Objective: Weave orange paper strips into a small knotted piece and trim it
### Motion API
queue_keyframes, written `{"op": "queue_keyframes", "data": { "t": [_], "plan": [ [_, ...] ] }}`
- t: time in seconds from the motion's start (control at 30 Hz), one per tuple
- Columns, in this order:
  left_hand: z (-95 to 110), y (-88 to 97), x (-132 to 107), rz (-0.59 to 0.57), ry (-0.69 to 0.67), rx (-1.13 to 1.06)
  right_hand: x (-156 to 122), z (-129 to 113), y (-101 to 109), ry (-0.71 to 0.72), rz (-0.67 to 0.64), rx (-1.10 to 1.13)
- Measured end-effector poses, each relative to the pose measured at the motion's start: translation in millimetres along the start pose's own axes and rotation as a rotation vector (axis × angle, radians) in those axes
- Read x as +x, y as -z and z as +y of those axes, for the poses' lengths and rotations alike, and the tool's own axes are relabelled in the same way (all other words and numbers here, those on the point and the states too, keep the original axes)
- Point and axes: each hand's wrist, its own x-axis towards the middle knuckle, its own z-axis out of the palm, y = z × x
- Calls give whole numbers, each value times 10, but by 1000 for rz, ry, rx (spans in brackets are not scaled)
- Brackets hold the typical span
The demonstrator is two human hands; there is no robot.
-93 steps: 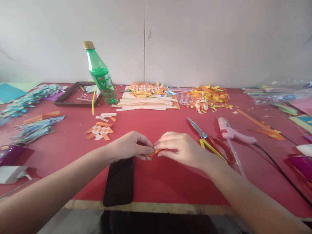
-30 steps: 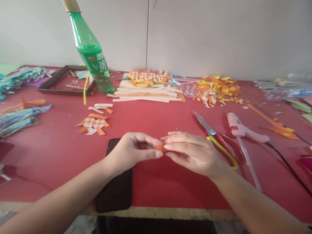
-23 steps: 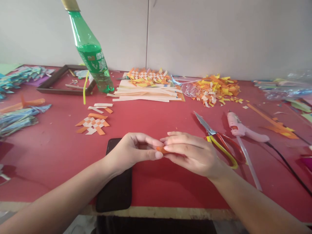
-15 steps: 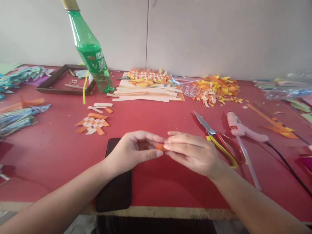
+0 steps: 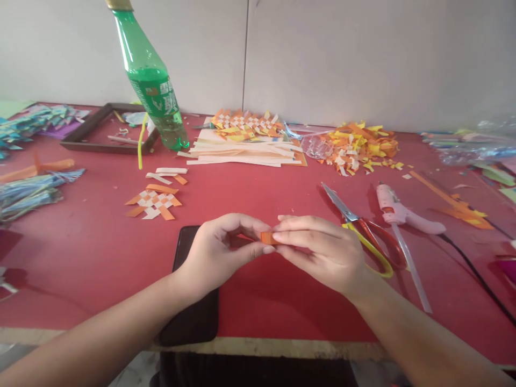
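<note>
My left hand (image 5: 220, 250) and my right hand (image 5: 322, 250) meet just above the red table (image 5: 262, 301), both pinching a small folded orange paper strip (image 5: 266, 237) between thumbs and fingertips. Most of the strip is hidden by the fingers. A black phone (image 5: 192, 317) lies flat under my left wrist. A small woven orange-and-white paper piece (image 5: 155, 201) lies to the left of my hands.
Red-and-yellow scissors (image 5: 360, 231) and a pink glue gun (image 5: 399, 212) with its black cord lie right of my hands. A green bottle (image 5: 151, 86), a wooden frame (image 5: 100, 129), cut paper strips (image 5: 242, 153), orange-yellow scraps (image 5: 355, 148) and blue strips (image 5: 28, 191) fill the back and left.
The hands have lifted slightly off the table and turned the orange strip, so more of it shows between the fingertips. The view has shifted a little since three seconds ago.
</note>
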Motion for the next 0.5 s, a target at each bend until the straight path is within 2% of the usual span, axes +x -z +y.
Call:
{"op": "queue_keyframes", "data": {
  "t": [0.37, 0.5],
  "plan": [
    [-10, -8, -16, 47, -31, 31, -22, -20, -14, -32, 0, -5],
    [-12, 4, -20, 55, -76, 134, -27, -34, -21, -23, -10, -30]
  ]
}}
